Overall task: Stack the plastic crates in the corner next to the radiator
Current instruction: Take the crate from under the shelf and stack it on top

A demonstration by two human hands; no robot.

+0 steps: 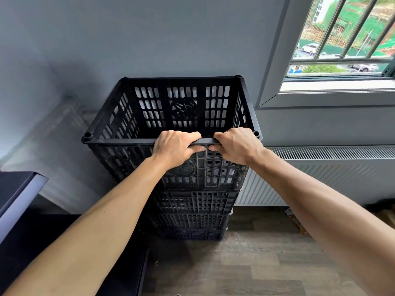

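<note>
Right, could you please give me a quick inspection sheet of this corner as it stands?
Surface: wood-pattern floor; the stack stands on it.
Job's things: black top crate sits on the lower crates, against the wall, beside the radiator.
Clutter: small item on the floor near the radiator, unclear.
Hands: left hand and right hand grip the top crate's near rim, side by side.
Cables: nothing seen.
Surroundings: barred window; dark furniture at left.
</note>
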